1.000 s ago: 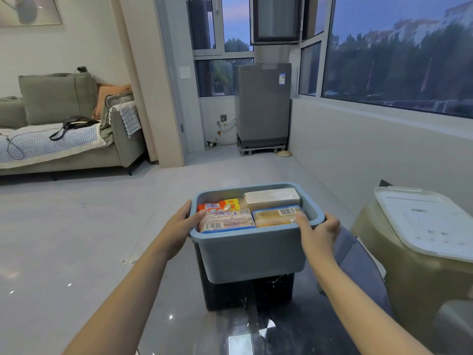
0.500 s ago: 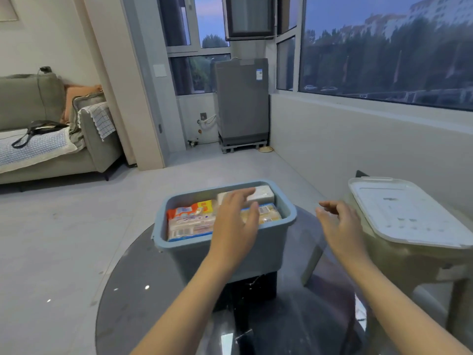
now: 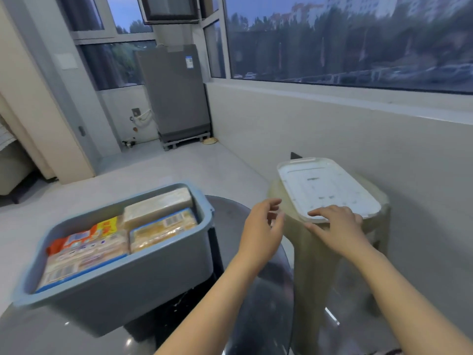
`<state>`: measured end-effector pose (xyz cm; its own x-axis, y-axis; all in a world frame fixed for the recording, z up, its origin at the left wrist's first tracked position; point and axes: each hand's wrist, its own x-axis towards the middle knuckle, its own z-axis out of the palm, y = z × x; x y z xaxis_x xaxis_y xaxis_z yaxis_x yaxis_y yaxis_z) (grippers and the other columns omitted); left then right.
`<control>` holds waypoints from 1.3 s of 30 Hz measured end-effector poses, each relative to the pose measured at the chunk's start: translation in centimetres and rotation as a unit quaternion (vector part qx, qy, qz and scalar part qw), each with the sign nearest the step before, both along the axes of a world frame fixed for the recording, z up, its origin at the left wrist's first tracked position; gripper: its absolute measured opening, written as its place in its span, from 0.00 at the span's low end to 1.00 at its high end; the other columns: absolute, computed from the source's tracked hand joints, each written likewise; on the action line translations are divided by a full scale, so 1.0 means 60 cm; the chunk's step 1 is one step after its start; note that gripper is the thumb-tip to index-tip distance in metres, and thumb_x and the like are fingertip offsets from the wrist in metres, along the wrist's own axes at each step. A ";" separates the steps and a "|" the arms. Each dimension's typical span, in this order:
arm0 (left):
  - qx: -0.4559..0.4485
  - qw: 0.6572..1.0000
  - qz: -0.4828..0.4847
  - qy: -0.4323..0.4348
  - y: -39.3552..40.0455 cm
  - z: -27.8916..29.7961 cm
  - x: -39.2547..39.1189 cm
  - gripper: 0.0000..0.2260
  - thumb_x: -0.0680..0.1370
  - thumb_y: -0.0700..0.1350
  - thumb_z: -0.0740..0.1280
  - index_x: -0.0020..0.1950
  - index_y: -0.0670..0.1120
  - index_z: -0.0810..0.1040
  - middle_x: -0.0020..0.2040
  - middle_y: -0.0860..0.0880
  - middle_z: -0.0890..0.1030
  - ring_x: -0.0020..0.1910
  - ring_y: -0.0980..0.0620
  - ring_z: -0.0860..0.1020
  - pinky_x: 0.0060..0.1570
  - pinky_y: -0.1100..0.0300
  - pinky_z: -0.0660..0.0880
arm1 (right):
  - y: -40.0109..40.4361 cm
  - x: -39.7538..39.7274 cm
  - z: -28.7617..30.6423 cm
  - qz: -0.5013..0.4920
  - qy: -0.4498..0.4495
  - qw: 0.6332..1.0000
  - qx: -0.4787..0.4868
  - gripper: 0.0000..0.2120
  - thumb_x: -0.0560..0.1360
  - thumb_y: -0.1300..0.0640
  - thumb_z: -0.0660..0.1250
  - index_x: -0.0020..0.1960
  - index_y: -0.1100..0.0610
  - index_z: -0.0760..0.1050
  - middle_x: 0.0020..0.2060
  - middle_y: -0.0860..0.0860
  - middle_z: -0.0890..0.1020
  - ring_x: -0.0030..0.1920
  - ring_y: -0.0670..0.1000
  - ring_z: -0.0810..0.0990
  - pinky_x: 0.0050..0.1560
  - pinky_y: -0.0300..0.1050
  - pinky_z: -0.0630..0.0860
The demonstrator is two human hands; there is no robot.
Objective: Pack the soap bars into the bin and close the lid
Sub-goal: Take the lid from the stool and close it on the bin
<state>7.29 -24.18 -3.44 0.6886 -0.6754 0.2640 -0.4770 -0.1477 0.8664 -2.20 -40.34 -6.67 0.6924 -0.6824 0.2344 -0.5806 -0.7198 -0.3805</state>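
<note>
A grey-blue bin (image 3: 153, 275) stands on the dark glass table (image 3: 256, 303) at the left, filled with several wrapped soap bars (image 3: 158, 226). Its white lid (image 3: 325, 187) lies flat on a beige plastic stool (image 3: 317, 252) to the right of the table. My right hand (image 3: 337, 229) rests on the lid's near edge, fingers spread and lightly bent over the rim. My left hand (image 3: 263, 229) hovers with loose fingers just left of the stool, apart from both lid and bin, holding nothing.
A low white wall under a wide window runs behind the stool. A grey appliance (image 3: 174, 93) stands in the far corner. Pale tiled floor (image 3: 153, 172) lies beyond the table, and a sofa edge (image 3: 10, 160) shows at the far left.
Both hands have left the bin and swung right toward the stool. The right hand has come down onto the lid's near edge; the view has turned right.
</note>
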 end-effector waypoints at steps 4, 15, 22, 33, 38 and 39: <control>0.015 0.998 0.005 0.054 -0.024 -0.029 -0.005 0.14 0.79 0.47 0.61 0.63 0.51 0.74 0.59 0.54 0.77 0.50 0.65 0.76 0.44 0.75 0.71 | -0.020 -0.003 -0.009 -0.008 -0.027 1.000 0.000 0.11 0.71 0.45 0.67 0.52 0.45 0.80 0.51 0.46 0.82 0.58 0.51 0.73 0.51 0.46 0.56; -0.032 0.993 0.014 0.112 -0.016 -0.009 -0.001 0.13 0.79 0.46 0.61 0.63 0.51 0.74 0.59 0.55 0.78 0.55 0.58 0.77 0.58 0.54 0.76 | 0.037 0.005 0.052 0.037 -0.234 0.971 -0.038 0.04 0.71 0.53 0.70 0.39 0.53 0.79 0.39 0.46 0.82 0.47 0.51 0.76 0.50 0.41 0.57; -0.087 0.987 -0.035 0.129 0.012 0.050 0.006 0.24 0.79 0.52 0.61 0.74 0.54 0.61 0.62 0.65 0.69 0.47 0.76 0.76 0.53 0.65 0.76 | 0.130 -0.017 0.123 0.033 -0.414 0.909 -0.008 0.03 0.74 0.53 0.68 0.43 0.52 0.77 0.37 0.35 0.75 0.46 0.32 0.69 0.46 0.44 0.64; -0.193 0.980 -0.036 0.016 0.083 0.171 0.033 0.25 0.78 0.46 0.65 0.74 0.54 0.61 0.73 0.53 0.67 0.69 0.63 0.67 0.68 0.60 0.68 | 0.217 -0.013 0.216 0.093 -0.588 0.775 0.212 0.08 0.69 0.43 0.64 0.38 0.47 0.74 0.30 0.38 0.79 0.30 0.37 0.74 0.33 0.25 0.69; -0.187 0.978 -0.002 -0.088 0.139 0.229 0.041 0.26 0.77 0.46 0.66 0.72 0.60 0.61 0.73 0.55 0.68 0.67 0.65 0.69 0.65 0.64 0.68 | 0.241 0.008 0.247 0.129 -0.634 0.691 0.322 0.06 0.70 0.47 0.65 0.38 0.48 0.77 0.38 0.48 0.78 0.36 0.43 0.75 0.40 0.36 0.73; -0.182 0.976 0.025 -0.117 0.155 0.237 0.045 0.26 0.77 0.47 0.66 0.72 0.60 0.61 0.73 0.53 0.68 0.68 0.60 0.69 0.65 0.62 0.68 | 0.246 0.012 0.252 0.140 -0.638 0.673 0.347 0.06 0.69 0.46 0.66 0.37 0.48 0.78 0.36 0.46 0.79 0.35 0.42 0.76 0.40 0.35 0.74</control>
<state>9.99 -14.88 10.81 0.6101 -0.4751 0.6340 -0.6685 0.1207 0.7338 -1.48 -25.59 8.43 0.3543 -0.8185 0.4522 0.6595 -0.1242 -0.7414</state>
